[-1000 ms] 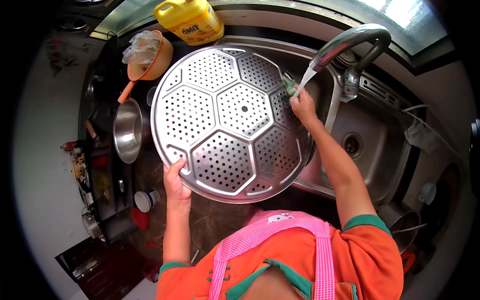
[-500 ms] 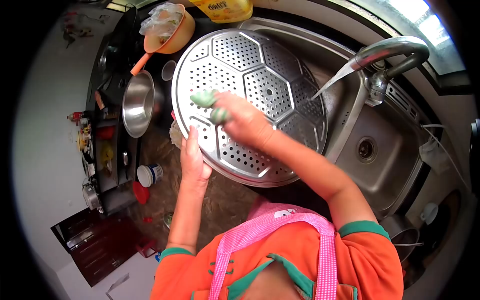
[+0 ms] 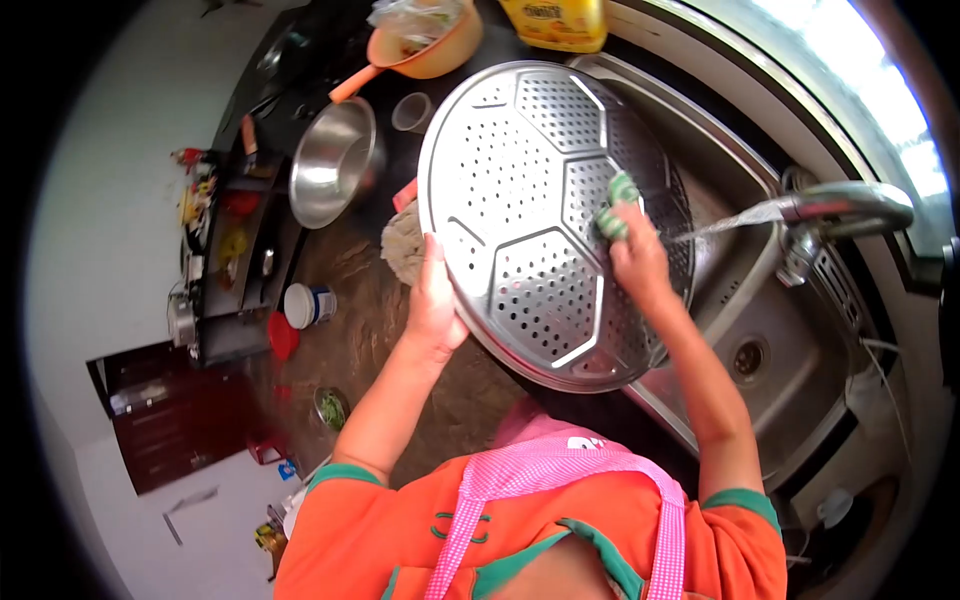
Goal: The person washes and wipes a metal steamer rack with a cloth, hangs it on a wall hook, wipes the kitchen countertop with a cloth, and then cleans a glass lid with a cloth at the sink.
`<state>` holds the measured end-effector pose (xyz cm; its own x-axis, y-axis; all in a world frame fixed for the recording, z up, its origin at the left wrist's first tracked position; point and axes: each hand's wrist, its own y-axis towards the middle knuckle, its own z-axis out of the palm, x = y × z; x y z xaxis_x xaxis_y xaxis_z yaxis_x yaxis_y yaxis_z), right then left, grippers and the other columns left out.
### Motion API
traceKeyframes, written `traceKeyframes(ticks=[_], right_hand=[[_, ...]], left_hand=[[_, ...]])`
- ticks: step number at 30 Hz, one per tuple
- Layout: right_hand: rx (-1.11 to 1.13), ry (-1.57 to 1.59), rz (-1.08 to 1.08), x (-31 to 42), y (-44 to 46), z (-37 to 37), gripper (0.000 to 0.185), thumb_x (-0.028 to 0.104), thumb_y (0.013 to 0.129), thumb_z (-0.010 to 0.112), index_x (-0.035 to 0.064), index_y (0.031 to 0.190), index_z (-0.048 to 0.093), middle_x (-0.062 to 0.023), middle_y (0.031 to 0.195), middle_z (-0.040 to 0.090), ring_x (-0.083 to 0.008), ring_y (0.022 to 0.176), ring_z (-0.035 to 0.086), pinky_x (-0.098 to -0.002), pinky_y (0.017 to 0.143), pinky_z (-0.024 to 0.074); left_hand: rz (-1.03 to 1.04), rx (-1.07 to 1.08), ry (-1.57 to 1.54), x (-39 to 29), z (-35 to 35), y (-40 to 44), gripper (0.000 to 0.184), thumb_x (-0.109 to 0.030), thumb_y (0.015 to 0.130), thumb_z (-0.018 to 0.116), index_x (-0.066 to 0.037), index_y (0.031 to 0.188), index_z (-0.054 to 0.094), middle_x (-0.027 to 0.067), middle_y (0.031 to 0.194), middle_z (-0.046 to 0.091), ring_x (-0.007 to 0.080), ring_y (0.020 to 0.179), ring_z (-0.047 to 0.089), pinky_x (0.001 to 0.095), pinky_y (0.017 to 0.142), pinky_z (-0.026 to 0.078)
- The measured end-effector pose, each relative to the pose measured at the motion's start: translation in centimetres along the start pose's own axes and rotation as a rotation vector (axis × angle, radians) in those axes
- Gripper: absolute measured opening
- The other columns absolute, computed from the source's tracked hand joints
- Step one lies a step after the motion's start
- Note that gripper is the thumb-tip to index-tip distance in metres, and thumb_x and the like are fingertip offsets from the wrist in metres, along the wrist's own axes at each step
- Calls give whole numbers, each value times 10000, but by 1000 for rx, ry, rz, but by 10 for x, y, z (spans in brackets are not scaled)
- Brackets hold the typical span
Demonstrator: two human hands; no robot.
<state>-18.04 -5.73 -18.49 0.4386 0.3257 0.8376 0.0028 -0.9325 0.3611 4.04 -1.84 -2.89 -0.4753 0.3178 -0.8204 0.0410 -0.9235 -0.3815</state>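
Note:
A large round metal steamer tray (image 3: 520,190), full of small holes and pressed with hexagon outlines, is tilted over the sink's edge. My left hand (image 3: 437,312) grips its near left rim, the thumb lying on the top face and the other fingers hidden beneath. In my right hand (image 3: 640,262) is a bunched green-and-white striped cloth (image 3: 617,205), pressed on the tray right of its middle. Water streams from the faucet (image 3: 850,205) onto the tray's right side, close to my right hand.
The steel sink (image 3: 775,375) lies to the right. Leftward stand a steel bowl (image 3: 333,165), a plastic cup (image 3: 411,112) and an orange handled pot (image 3: 430,55) with a plastic bag. A yellow bottle (image 3: 558,22) stands at the back; a beige rag (image 3: 402,245) is beside the tray.
My right hand has slid the cloth from the tray's left part across to right of its middle. My left hand keeps its hold on the rim. The whole view has shifted.

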Motion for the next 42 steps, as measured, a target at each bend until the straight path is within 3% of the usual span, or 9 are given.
traceKeyframes(ticks=[5,9,12,26,32,34,36,38,42], right_hand=[[132,238,-483,133,23,26,523,1,541,614,45,1061,574,-152,1144,569,-344,1118,511,-435,930,426],[47,269,-592,141,98,64,369,21,621,588,48,990,596,-121,1123,577,-278,1109,524,-366,923,439],[32,278,-410,97,153,70,388,14,640,565,71,1022,601,-145,1152,553,-301,1088,522,-356,904,450],[83,-481,694,-166,20,-9,303,106,753,475,7,1025,567,-225,1047,562,-395,952,528,-455,855,422],[-131,-7,-63,6,98,36,247,54,684,582,59,931,585,-158,881,609,-338,789,599,-411,717,499],[109,-40,-210,53,132,54,391,77,702,615,54,1086,541,-137,1103,570,-299,1039,545,-410,871,434],[-92,44,-494,71,172,83,327,165,704,623,83,1010,544,-97,975,570,-275,968,538,-401,839,401],[223,11,-223,60,207,87,298,164,706,612,73,990,598,-138,1011,589,-273,1040,528,-401,887,409],[-121,-139,49,-35,201,94,269,122,720,543,33,969,591,-189,990,571,-337,973,533,-408,886,416]], left_hand=[[52,0,14,-4,11,-5,629,-506,938,261,-15,1328,314,132,1310,417,240,1180,440,372,990,367],[-4,-21,16,-5,12,-5,549,-437,954,286,-18,1304,335,132,1270,450,233,1146,471,371,966,394],[35,-39,130,-1,4,-3,396,-138,921,427,7,1281,346,150,1191,506,241,1051,539,359,881,462],[13,-72,97,0,2,-4,459,-23,827,490,4,1268,366,112,1167,511,205,1052,523,335,893,435],[-24,-80,149,-6,7,-5,497,18,782,489,13,1263,365,123,1145,521,215,1041,531,337,880,440],[-14,-84,169,-7,10,-4,490,22,776,493,15,1252,379,120,1136,527,209,1030,534,328,871,440],[-7,-95,195,-7,10,-4,481,24,771,498,17,1240,393,117,1128,531,201,1019,537,318,863,440],[2,-109,212,-5,4,-4,476,21,767,506,23,1232,402,114,1126,531,194,1012,537,314,865,435],[33,-129,219,-1,-5,1,520,14,753,505,25,1254,366,142,1134,523,222,1003,548,333,861,453]])
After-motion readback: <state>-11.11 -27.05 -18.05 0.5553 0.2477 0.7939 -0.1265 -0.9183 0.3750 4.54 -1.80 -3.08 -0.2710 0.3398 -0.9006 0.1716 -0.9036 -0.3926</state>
